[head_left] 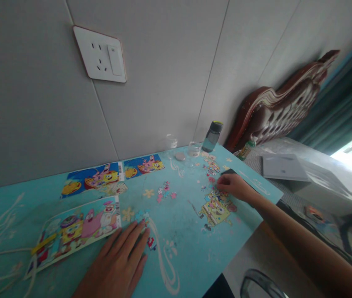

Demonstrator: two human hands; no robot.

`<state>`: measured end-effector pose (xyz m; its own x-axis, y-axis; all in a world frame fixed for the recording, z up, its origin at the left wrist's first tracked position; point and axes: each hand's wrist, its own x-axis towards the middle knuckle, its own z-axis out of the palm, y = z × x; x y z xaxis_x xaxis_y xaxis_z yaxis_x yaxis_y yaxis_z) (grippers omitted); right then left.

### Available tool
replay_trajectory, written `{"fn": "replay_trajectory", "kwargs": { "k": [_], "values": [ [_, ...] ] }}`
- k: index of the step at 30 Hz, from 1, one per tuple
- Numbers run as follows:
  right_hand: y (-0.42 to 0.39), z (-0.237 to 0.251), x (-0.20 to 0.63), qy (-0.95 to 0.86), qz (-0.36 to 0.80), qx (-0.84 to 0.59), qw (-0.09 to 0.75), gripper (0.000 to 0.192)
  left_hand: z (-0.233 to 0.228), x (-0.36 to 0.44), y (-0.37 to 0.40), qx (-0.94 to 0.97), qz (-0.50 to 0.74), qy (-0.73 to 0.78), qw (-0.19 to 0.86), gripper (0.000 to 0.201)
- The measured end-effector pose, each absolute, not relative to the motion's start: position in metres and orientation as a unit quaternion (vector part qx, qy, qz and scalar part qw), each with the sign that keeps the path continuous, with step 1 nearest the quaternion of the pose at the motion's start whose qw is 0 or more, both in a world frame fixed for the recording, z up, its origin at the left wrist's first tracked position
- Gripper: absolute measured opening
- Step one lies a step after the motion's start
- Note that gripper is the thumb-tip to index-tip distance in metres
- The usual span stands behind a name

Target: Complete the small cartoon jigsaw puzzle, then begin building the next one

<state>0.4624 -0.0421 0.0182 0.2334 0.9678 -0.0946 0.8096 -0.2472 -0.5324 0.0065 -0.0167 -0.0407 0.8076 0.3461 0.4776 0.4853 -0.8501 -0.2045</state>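
Turquoise counter (176, 231) set against a grey panelled wall, strewn with cartoon jigsaw pieces. Landmark: the half-built puzzle patch (216, 209), yellow and cartoonish, lying near the counter's right edge.

Right hand (233, 186) at the patch's upper edge, fingers curled down onto loose pieces (211, 180); hard to tell whether a piece is actually pinched or only touched. Dark flat object (229, 171) just behind that hand.

Left hand (118, 263) well to the left of the patch, flat and released, palm down on the counter, fingertips touching a few blue pieces (144, 215). Just left of those fingertips, a printed cartoon picture card (76, 229), lying flat.

Farther from the patch, toward the wall: two cartoon box strips (110, 176), a small cluster of pink pieces (165, 191), a grey-capped bottle (212, 136), a clear glass (194, 149) and a small round lid (180, 156). Wall socket (100, 54) high above the strips. Beyond the counter's right edge, a bed with carved headboard (284, 107).
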Motion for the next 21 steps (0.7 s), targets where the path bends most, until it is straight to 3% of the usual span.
{"fn": "replay_trajectory", "kwargs": {
  "k": [4,9,15,21],
  "values": [
    [-0.050,0.027,0.440,-0.583,0.286,-0.730,0.215,0.041,-0.037,0.009,-0.020,-0.934,-0.219,-0.238,0.148,0.041],
    [-0.052,0.026,0.371,-0.569,0.424,-0.658,0.252,0.031,-0.028,0.010,-0.028,-0.940,-0.186,-0.262,0.117,0.043],
    [-0.033,0.016,0.279,-0.703,0.369,-0.566,0.222,0.014,-0.027,0.009,-0.031,-0.931,-0.206,-0.288,0.090,0.047],
    [-0.035,0.017,0.250,-0.789,0.209,-0.545,0.194,0.010,-0.022,0.010,-0.033,-0.936,-0.196,-0.283,0.072,0.045]
  ]
}}
